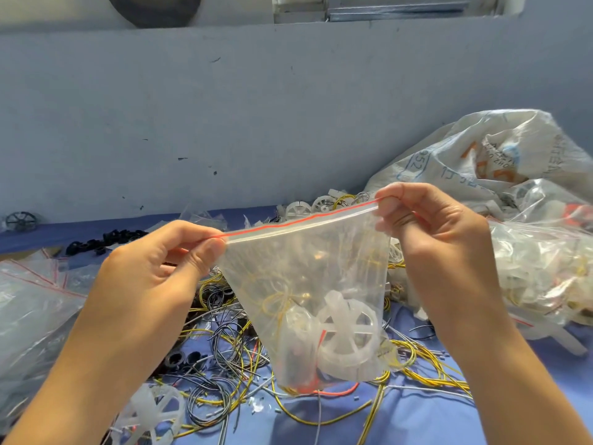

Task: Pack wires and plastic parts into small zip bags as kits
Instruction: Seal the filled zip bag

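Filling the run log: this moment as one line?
left hand: pinches zip bag corner | right hand: pinches other corner | bag: held up, white wheel, wires inside

A clear zip bag (308, 261) with a red strip along its mouth is held up above the middle of the worktop (417, 419). It is pinched at its top corners by the left hand (154, 277) and the right hand (433, 239), with the mouth stretched taut and raised toward the right. A white spoked plastic wheel (349, 332), coiled yellow wire (279, 300) and a red wire (322, 340) are gathered in its bottom. Loose yellow and dark wires (224, 348) are strewn beneath it, and more white wheels (308, 207) are heaped at the far edge.
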Demonstrator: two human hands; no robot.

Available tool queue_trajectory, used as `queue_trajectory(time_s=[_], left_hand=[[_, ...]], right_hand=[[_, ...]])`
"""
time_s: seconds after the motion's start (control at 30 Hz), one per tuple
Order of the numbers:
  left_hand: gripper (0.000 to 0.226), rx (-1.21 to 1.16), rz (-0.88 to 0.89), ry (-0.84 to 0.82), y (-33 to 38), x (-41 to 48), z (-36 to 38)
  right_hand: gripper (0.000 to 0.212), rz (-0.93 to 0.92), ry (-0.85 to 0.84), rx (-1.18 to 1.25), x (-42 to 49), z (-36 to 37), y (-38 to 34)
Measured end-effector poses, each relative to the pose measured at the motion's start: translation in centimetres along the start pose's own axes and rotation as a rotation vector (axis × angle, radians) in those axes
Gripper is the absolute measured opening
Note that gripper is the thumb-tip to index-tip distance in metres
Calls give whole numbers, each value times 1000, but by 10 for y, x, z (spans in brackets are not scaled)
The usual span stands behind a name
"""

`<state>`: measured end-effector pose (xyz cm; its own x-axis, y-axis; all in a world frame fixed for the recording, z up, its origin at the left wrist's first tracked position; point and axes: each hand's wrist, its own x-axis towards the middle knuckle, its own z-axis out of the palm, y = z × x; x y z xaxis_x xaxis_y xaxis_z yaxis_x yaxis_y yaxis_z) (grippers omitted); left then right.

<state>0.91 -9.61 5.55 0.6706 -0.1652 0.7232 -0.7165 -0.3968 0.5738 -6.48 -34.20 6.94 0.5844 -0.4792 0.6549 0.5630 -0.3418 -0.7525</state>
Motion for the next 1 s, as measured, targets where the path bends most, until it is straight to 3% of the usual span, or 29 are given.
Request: queue_trajectory(time_s=[0.33, 0.57, 0.83, 1.0], left_hand=[[24, -162, -25, 10, -20, 8, 5], [32, -257, -49, 76, 30, -5, 22], [10, -294, -26, -75, 96, -3, 34], [9, -406, -48, -233, 133, 20, 46]], right_hand=[[25, 2, 52, 87, 0, -4, -1], [26, 16, 90, 71, -12, -36, -20], [25, 63, 165, 7, -30, -96, -63], [33, 81, 181, -33, -21, -135, -82]])
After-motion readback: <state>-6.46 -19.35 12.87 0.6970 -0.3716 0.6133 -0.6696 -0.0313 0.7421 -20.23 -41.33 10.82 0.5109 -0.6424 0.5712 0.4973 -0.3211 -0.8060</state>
